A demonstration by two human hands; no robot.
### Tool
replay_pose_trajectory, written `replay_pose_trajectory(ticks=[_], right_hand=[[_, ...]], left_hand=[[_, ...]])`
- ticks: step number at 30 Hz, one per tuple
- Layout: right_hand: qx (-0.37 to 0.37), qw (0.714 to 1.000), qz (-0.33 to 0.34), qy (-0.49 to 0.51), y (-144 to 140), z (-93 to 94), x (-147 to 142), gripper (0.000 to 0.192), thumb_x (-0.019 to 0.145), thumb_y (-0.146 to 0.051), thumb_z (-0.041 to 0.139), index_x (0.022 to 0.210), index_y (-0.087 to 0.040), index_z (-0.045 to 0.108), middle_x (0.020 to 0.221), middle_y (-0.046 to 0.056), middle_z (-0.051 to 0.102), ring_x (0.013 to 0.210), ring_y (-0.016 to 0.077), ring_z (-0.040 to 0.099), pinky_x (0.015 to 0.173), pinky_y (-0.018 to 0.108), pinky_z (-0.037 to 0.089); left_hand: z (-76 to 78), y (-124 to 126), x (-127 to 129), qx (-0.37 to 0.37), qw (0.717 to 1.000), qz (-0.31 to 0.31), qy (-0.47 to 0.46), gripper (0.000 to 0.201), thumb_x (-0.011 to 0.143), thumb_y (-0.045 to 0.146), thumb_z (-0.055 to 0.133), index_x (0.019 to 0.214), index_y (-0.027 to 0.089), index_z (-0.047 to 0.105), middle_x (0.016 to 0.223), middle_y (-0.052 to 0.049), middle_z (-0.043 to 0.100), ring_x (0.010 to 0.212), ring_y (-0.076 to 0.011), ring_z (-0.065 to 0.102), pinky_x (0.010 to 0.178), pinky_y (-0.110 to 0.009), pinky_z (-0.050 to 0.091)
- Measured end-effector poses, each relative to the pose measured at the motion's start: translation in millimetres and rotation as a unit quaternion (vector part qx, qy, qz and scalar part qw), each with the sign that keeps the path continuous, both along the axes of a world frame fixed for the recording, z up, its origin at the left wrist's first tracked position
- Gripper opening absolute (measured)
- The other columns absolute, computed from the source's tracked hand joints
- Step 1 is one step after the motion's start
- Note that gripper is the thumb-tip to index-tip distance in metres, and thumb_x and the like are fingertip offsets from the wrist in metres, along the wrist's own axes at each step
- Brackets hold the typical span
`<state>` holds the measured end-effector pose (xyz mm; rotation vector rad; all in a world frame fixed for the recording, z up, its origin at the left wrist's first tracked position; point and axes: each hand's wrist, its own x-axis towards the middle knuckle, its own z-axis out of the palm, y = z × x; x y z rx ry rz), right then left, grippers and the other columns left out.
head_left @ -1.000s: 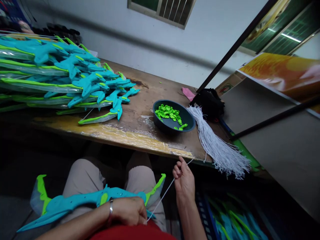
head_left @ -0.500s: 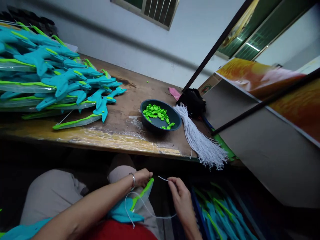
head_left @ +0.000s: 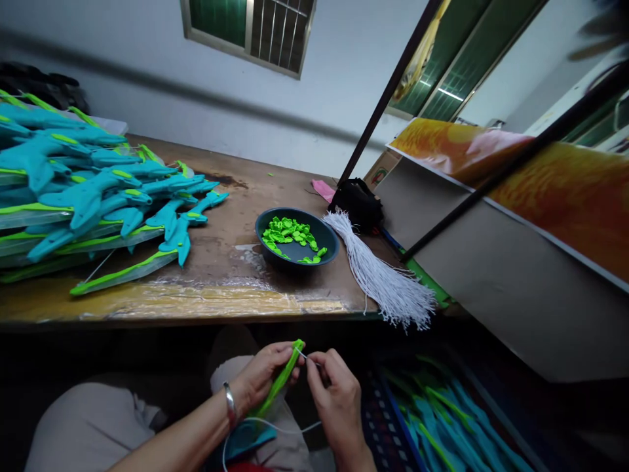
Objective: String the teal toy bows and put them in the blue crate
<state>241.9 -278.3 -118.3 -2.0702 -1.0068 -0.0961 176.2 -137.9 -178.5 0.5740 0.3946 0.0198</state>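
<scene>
Below the desk edge, over the lap: one teal-and-lime plastic toy piece [head_left: 275, 393], its lime-green tip upright between both hands, its teal body running down toward the lap. Left hand [head_left: 260, 377], silver bracelet at the wrist, fingers closed round the green tip. Right hand [head_left: 334, 400] just beside it, fingertips pinched narrow on a thin white string [head_left: 275, 426] at the tip; the string loops loose below both hands across the lap. Whether the string passes through the piece cannot be told.

On the worn wooden desk [head_left: 221, 288], ahead of the hands: one dark round bowl [head_left: 297, 239] holding small lime-green plastic bits [head_left: 287, 233]. Just right of the bowl, touching or nearly so: one bundle of white cut strings [head_left: 383, 282], its loose ends hanging over the desk's front edge. Behind the bundle's head: one black cloth heap [head_left: 358, 203], and a pink scrap [head_left: 323, 190] beside it.

Left part of the desk: a large pile of like teal-and-lime toy pieces [head_left: 83, 196], well apart from the bowl.

On the floor at lower right: a dark crate [head_left: 388, 426] and more teal-and-lime pieces [head_left: 452, 419] lying in a heap.

Right of the desk: a slanted grey board [head_left: 491, 282] with an orange printed sheet [head_left: 540, 183] above it, crossed by dark rods.
</scene>
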Motion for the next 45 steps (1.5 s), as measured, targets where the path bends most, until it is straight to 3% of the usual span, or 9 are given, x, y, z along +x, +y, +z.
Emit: replay_pose_trajectory(ticks=[4, 17, 22, 28, 33, 37, 41, 43, 45], right_hand=[[-0.006, 0.997, -0.007, -0.072, 7, 3.9, -4, 0.023, 0.099, -0.022, 0.049, 0.080, -0.019, 0.061, 0.075, 0.000, 0.057, 0.061, 0.0130, 0.055, 0.059, 0.024, 0.040], [-0.027, 0.995, -0.019, -0.091, 4, -0.7, -5, 0.022, 0.100, -0.021, 0.048, 0.080, -0.019, 0.059, 0.075, 0.001, 0.057, 0.063, 0.0141, 0.056, 0.059, 0.025, 0.039], [-0.032, 0.995, -0.021, -0.096, 5, -4.4, -9, 0.021, 0.101, -0.022, 0.048, 0.084, -0.019, 0.060, 0.077, 0.002, 0.057, 0.066, 0.0155, 0.058, 0.061, 0.026, 0.041], [-0.032, 0.993, -0.008, -0.114, 11, -15.4, -11, 0.024, 0.102, -0.019, 0.044, 0.084, -0.020, 0.060, 0.079, 0.002, 0.055, 0.065, 0.0151, 0.057, 0.061, 0.025, 0.042], [-0.026, 0.994, -0.004, -0.105, 16, -18.7, -14, 0.019, 0.101, -0.021, 0.044, 0.093, -0.020, 0.061, 0.089, 0.004, 0.055, 0.072, 0.0157, 0.062, 0.064, 0.025, 0.049], [-0.019, 0.996, -0.038, -0.080, 22, -23.9, -15, 0.012, 0.099, -0.029, 0.049, 0.096, -0.021, 0.058, 0.101, 0.007, 0.057, 0.081, 0.0185, 0.066, 0.068, 0.027, 0.054], [-0.019, 0.996, -0.068, -0.050, 21, -36.0, -5, 0.011, 0.094, -0.030, 0.049, 0.088, -0.022, 0.055, 0.086, 0.004, 0.060, 0.070, 0.0191, 0.065, 0.061, 0.028, 0.055], [-0.009, 0.997, -0.060, -0.040, 17, -41.2, 2, 0.014, 0.090, -0.035, 0.051, 0.085, -0.023, 0.055, 0.079, 0.004, 0.061, 0.064, 0.0210, 0.065, 0.056, 0.031, 0.056], [-0.001, 0.998, -0.065, -0.024, 19, -46.7, 6, 0.019, 0.084, -0.043, 0.053, 0.084, -0.024, 0.056, 0.075, 0.007, 0.061, 0.060, 0.0245, 0.064, 0.051, 0.036, 0.055]], left_hand=[[5.2, -5, 2, 0.015, 1.000, 0.004, -0.015, 0.034, 0.065, 0.038, 0.091, 0.078, 0.011, 0.076, 0.071, -0.004, 0.068, 0.056, -0.0093, 0.055, 0.056, -0.020, 0.042], [3.5, -11, -3, 0.025, 0.999, -0.001, -0.031, 0.036, 0.069, 0.043, 0.088, 0.082, 0.011, 0.079, 0.068, -0.003, 0.066, 0.054, -0.0089, 0.052, 0.055, -0.021, 0.039], [9.7, -13, -5, 0.026, 0.999, 0.008, -0.033, 0.032, 0.066, 0.039, 0.091, 0.076, 0.012, 0.079, 0.066, -0.003, 0.067, 0.058, -0.0106, 0.054, 0.059, -0.020, 0.041], [7.8, -20, -5, -0.003, 0.998, 0.063, -0.021, 0.033, 0.064, 0.038, 0.092, 0.086, 0.016, 0.081, 0.080, -0.005, 0.074, 0.076, -0.0157, 0.063, 0.082, -0.025, 0.048], [-0.2, -17, 3, -0.011, 0.993, 0.114, 0.002, 0.031, 0.062, 0.036, 0.092, 0.076, 0.015, 0.075, 0.074, -0.002, 0.071, 0.071, -0.0139, 0.062, 0.072, -0.024, 0.047], [-1.0, -16, 11, 0.019, 0.993, 0.118, 0.010, 0.019, 0.077, 0.024, 0.081, 0.072, 0.014, 0.066, 0.073, 0.002, 0.066, 0.070, -0.0139, 0.061, 0.070, -0.028, 0.049], [1.1, -19, 21, 0.073, 0.988, 0.134, 0.037, 0.025, 0.090, 0.026, 0.070, 0.070, 0.015, 0.060, 0.068, 0.004, 0.060, 0.065, -0.0132, 0.060, 0.067, -0.029, 0.052], [3.3, -6, 19, 0.111, 0.977, 0.171, 0.065, 0.027, 0.092, 0.030, 0.068, 0.071, 0.015, 0.060, 0.067, 0.004, 0.060, 0.063, -0.0130, 0.060, 0.065, -0.030, 0.052], [7.0, 27, 0, 0.168, 0.951, 0.241, 0.100, 0.026, 0.093, 0.031, 0.067, 0.073, 0.015, 0.061, 0.067, 0.004, 0.060, 0.062, -0.0132, 0.060, 0.065, -0.030, 0.053]])
